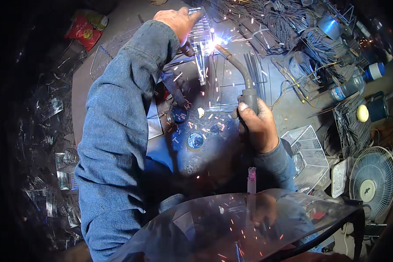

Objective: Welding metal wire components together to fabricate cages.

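Note:
My left hand (pixel 177 24) reaches to the top of the view and grips a small metal wire rack (pixel 199 31), its fingers wrapped round the rack's left side. In my right hand (pixel 262 127) is the dark handle of a welding torch (pixel 241 72), whose bent neck runs up and left. At the torch tip a bright blue-white arc burns against the rack's right edge, and orange sparks fly outward and down. Glare hides the exact contact point. Thin straight metal rods (pixel 258 72) lie on the worktable just right of the arc.
Bundles of wire rods (pixel 288 26) are heaped at the far right, near a plastic bottle (pixel 347 90). A white wire basket (pixel 308 159) and a fan (pixel 373 183) stand at the right. Several wire racks (pixel 65 170) lie at left. A tinted visor (pixel 244 222) crosses the lower edge.

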A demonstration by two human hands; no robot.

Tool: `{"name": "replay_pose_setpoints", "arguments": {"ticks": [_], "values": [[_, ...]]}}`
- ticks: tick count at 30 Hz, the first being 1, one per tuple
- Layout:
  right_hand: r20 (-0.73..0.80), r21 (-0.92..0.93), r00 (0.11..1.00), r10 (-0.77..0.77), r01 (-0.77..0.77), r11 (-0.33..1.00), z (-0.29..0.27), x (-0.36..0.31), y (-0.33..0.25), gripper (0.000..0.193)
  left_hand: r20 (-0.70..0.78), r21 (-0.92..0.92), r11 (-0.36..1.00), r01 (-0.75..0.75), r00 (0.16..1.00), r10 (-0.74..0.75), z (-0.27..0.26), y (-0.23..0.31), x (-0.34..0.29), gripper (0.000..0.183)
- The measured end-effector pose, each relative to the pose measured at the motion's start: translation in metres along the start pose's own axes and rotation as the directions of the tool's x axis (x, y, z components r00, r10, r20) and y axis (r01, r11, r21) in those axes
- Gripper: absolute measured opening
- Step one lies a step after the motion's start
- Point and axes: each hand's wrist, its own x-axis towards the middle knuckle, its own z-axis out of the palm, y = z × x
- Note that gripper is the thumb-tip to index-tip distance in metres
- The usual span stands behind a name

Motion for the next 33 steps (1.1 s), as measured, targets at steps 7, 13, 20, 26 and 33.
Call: {"name": "replay_pose_setpoints", "arguments": {"ticks": [7,13,20,26,33], "values": [[0.057,-0.244,0.982,-0.179,0.188,0.951,-0.014,0.013,0.001,0.027,0.055,-0.051,0.999,0.007,0.998,-0.004,-0.015,0.000,-0.008,0.095],[0.283,0.661,0.942,-0.180,-0.055,0.749,-0.068,0.013,0.013,0.038,-0.006,-0.112,0.994,0.015,1.000,-0.016,0.002,0.002,-0.018,0.083],[0.725,0.688,0.354,-0.591,-0.349,0.636,-0.061,0.025,0.039,0.035,-0.277,-0.319,0.948,0.008,0.956,-0.101,0.034,-0.017,-0.096,0.090],[0.770,0.625,0.477,-0.425,-0.424,0.656,-0.060,0.033,0.039,0.041,-0.224,0.017,0.964,0.264,0.941,-0.254,0.067,-0.042,-0.108,0.060],[0.581,0.041,0.781,0.227,-0.307,0.951,-0.006,0.027,0.026,0.027,-0.119,0.114,0.953,0.282,0.956,-0.269,-0.011,-0.144,-0.058,0.019]]}}
